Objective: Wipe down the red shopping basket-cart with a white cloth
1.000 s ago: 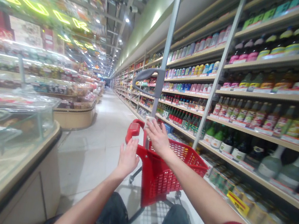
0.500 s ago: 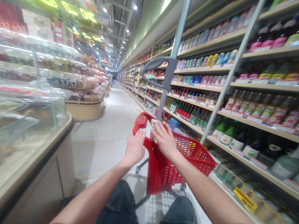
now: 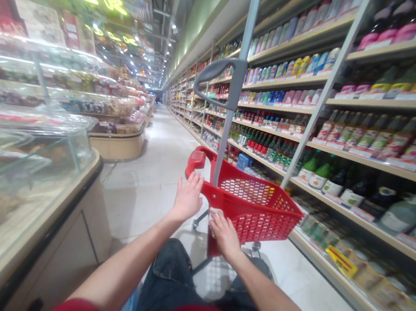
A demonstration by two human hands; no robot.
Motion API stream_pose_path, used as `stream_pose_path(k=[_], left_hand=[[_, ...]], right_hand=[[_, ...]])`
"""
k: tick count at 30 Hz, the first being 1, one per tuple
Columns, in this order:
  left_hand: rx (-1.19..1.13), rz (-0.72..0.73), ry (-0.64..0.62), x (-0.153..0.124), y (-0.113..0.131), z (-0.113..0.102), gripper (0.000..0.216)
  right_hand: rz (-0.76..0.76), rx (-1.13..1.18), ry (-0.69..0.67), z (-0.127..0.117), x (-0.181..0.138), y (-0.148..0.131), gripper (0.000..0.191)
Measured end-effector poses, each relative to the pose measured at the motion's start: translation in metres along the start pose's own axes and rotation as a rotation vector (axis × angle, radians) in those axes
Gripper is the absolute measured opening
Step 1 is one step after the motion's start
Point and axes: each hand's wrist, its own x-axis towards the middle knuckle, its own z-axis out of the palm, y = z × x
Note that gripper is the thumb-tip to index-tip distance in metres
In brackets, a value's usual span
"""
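Observation:
A red plastic shopping basket on wheels [image 3: 261, 216] stands in the aisle in front of me, with a grey pole and loop handle [image 3: 237, 83] rising from it. My left hand [image 3: 187, 197] lies flat on the basket's near left rim, fingers stretched out and holding nothing. My right hand [image 3: 224, 232] is lower, pressed against the basket's near outer wall. A small whitish cloth-like thing [image 3: 215, 213] shows under its fingers. I wear a red top and dark jeans.
Long shelves of bottles and jars [image 3: 373, 152] run down the right side, with cans on the lowest shelf [image 3: 337, 242]. A glass-topped display counter [image 3: 17, 165] fills the left. The pale tiled aisle floor [image 3: 160, 152] runs ahead between them.
My right hand has dropped from the pole at the basket's rim down to the near outer wall, with the whitish thing under it. My left hand stays at the rim.

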Motion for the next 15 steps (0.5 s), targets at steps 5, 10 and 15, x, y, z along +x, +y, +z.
stream_pose_path(k=[5, 10, 15], left_hand=[[-0.009, -0.01, 0.011, 0.0, 0.003, 0.002, 0.064], [0.006, -0.016, 0.003, -0.001, 0.004, 0.0, 0.064], [0.042, 0.004, -0.007, -0.003, 0.003, -0.002, 0.064]], right_hand=[[-0.04, 0.08, 0.267, -0.028, 0.035, 0.007, 0.038], [-0.025, 0.046, 0.203, -0.027, 0.046, 0.009, 0.041], [-0.028, 0.058, -0.098, 0.003, 0.007, 0.001, 0.042]])
